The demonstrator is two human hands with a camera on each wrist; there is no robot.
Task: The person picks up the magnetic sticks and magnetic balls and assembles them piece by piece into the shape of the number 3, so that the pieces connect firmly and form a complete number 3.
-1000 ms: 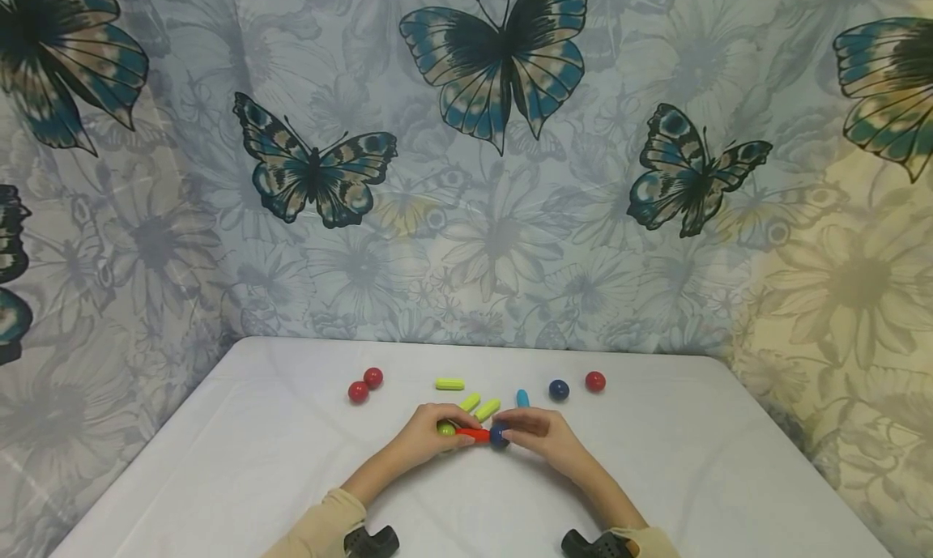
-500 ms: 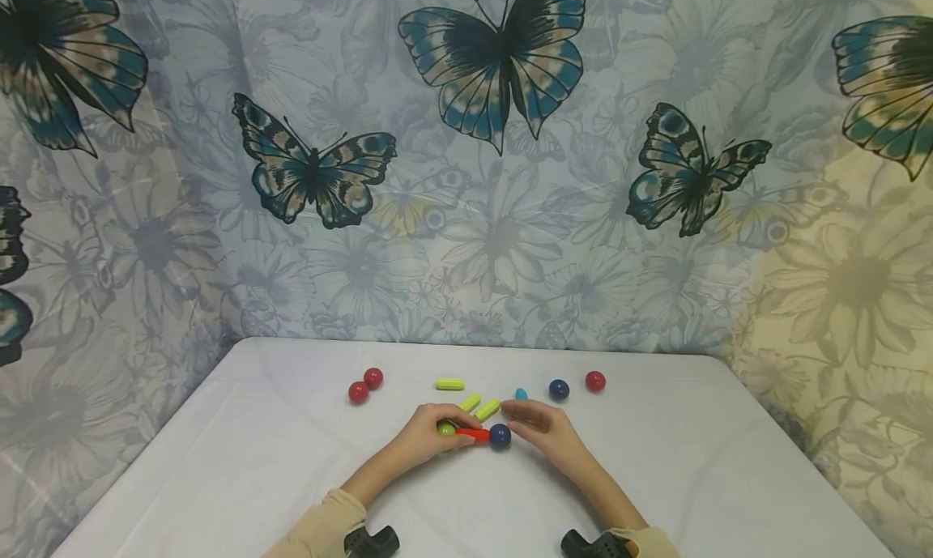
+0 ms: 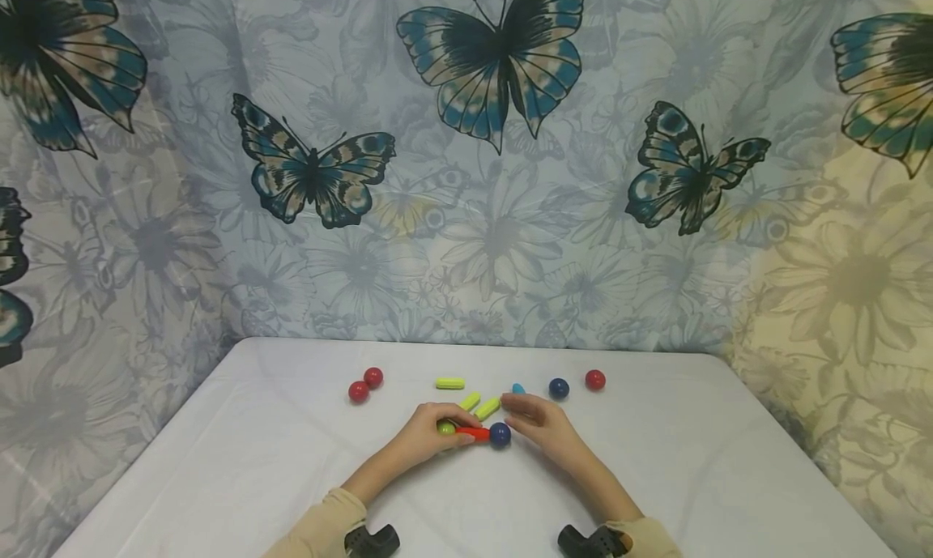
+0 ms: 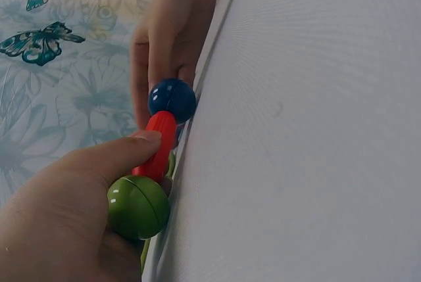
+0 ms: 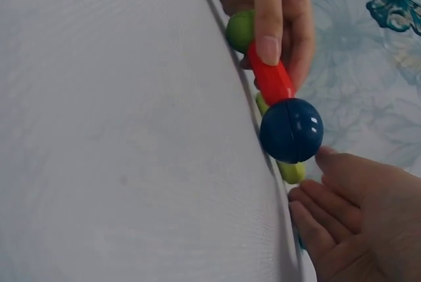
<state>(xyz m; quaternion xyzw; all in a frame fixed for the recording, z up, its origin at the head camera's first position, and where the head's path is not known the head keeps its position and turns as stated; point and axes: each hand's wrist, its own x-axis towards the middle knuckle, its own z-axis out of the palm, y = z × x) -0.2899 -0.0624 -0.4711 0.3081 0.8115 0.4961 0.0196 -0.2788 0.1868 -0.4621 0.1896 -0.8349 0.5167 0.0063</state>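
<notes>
My left hand (image 3: 423, 430) pinches a red rod (image 4: 160, 144) between thumb and fingers. A green ball (image 4: 138, 207) is on the rod's near end, inside the curve of that hand. On the other end sits a dark blue ball (image 5: 291, 131), so the three form a dumbbell shape. My right hand (image 3: 548, 430) is just right of the blue ball, with loosely bent fingers and nothing in its grasp. In the right wrist view, its thumb tip lies close to the blue ball; whether they touch I cannot tell.
Several yellow-green rods (image 3: 449, 384) lie beyond the hands. A light blue rod (image 3: 518, 389) is partly hidden behind my right fingers. Farther back are another blue ball (image 3: 559, 389), a red ball (image 3: 594, 380) and two red balls (image 3: 358, 392) at left, on a white table (image 3: 291, 461).
My right hand has let go of the blue ball and moved slightly away, up and to the right, covering more of the light blue rod. The left hand keeps its hold on the red rod.
</notes>
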